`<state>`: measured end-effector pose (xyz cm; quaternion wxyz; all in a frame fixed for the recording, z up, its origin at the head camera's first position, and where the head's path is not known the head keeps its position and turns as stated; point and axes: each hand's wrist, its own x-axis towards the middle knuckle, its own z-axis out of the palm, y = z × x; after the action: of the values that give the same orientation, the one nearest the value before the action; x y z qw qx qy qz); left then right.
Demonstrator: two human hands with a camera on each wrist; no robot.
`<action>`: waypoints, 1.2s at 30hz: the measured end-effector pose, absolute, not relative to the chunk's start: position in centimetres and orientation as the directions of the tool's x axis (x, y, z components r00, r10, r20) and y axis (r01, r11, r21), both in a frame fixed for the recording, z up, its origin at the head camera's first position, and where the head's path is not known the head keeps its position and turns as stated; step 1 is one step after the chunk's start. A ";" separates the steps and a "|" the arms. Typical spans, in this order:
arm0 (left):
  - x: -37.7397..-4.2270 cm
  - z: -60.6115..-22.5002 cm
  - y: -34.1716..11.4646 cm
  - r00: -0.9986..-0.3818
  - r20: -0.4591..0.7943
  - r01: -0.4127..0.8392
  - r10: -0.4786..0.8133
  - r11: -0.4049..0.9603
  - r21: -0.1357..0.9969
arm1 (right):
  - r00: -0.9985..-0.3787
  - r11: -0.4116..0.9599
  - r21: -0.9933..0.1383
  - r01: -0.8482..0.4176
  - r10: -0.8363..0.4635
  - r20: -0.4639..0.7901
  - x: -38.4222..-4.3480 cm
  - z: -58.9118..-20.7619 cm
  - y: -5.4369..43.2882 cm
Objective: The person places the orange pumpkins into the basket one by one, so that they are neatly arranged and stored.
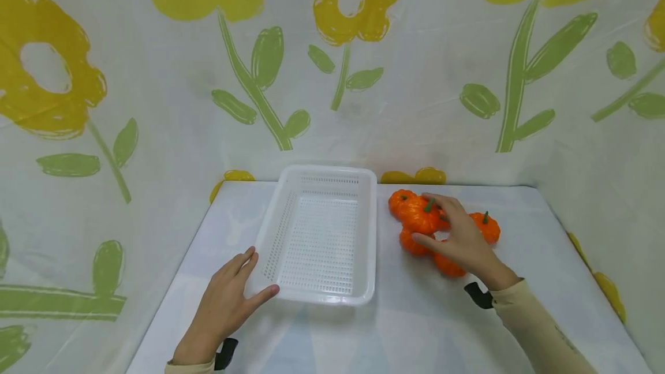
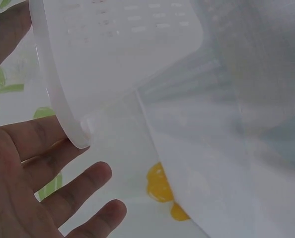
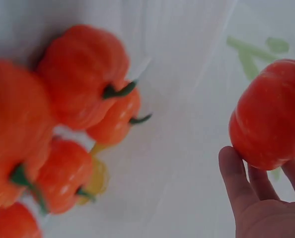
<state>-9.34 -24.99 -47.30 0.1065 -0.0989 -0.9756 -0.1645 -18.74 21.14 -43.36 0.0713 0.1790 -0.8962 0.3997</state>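
My right hand (image 1: 457,238) holds a small orange toy pumpkin (image 1: 418,218) with a green stem, thumb on its near side and fingers on the other. The right wrist view shows that same pumpkin (image 3: 269,116) at the fingertips. Several more pumpkins (image 1: 414,242) lie close around and beneath this hand, one pumpkin (image 1: 485,228) to its right. At the near left corner of a white plastic basket (image 1: 368,235), my left hand (image 1: 223,296) is spread with loosely straight fingers. In the left wrist view its fingertips touch the basket rim (image 2: 50,84).
The basket, with slotted walls and a perforated floor, stands on a pale table (image 1: 415,328) left of the pumpkins. A white cloth (image 1: 395,131) with yellow flowers and green leaves hangs behind the table and along both sides.
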 end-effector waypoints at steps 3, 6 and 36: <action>-9.3 -47.4 -24.9 -0.959 0.233 0.230 0.161 0.924 0.307 | -0.906 0.600 -0.683 -0.417 -0.336 0.258 -19.8 -42.9 19.0; -9.2 -47.5 -24.9 -0.963 0.219 0.222 0.156 0.922 0.318 | -0.889 0.601 -0.670 -0.436 -0.401 0.220 -20.6 -42.5 16.6; -9.1 -47.5 -25.4 -0.982 0.155 0.153 0.106 0.929 0.337 | -0.688 0.586 -0.642 -0.495 -0.716 -0.122 -24.3 -43.6 -2.4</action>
<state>-9.14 -25.39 -47.45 0.0672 -0.0661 -0.9798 -0.1765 -24.26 -2.44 -43.57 -0.1875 0.3478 -0.8704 0.2937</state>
